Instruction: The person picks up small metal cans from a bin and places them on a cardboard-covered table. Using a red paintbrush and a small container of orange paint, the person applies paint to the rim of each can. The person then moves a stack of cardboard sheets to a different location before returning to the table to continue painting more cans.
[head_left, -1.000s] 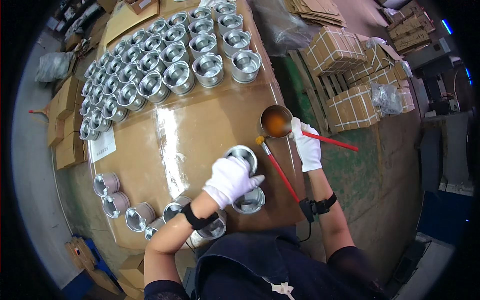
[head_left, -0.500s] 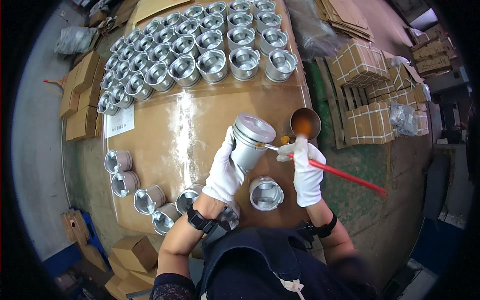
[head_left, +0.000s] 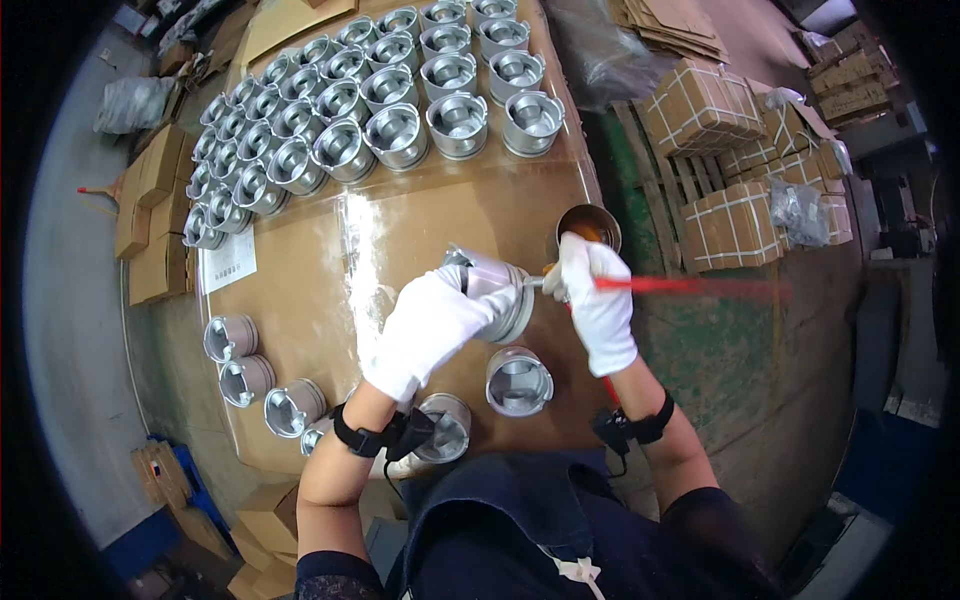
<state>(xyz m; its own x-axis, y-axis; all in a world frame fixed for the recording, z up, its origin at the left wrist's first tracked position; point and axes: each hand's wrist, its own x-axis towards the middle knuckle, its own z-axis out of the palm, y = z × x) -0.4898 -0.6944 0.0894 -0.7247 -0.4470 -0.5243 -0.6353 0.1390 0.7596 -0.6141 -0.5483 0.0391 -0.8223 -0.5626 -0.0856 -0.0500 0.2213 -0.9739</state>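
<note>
My left hand (head_left: pixel 430 325), in a white glove, is closed around a silver metal piston (head_left: pixel 512 318) held above the table. The piston is tilted, its ringed end toward the lower right. My gloved right hand (head_left: pixel 597 300) grips a brush with a red handle (head_left: pixel 680 286), which is blurred by motion. The brush's metal neck reaches the piston's side by the grooves; its tip is hard to make out. Just behind my right hand stands a metal cup (head_left: pixel 614 228) with orange-brown liquid. A single piston (head_left: pixel 520 382) sits open end up below the held one.
Rows of pistons (head_left: pixel 395 135) fill the far part of the brown-covered table (head_left: pixel 430 205). Several more lie along the left and near edges, one piston (head_left: pixel 445 428) beside my left wrist. A printed sheet (head_left: pixel 228 262) lies at left. Strapped cartons (head_left: pixel 735 225) stand right of the table.
My left hand has turned the piston over, so its flat crown no longer faces up. The brush handle has swung to nearly level, and my right hand has shifted slightly left and up.
</note>
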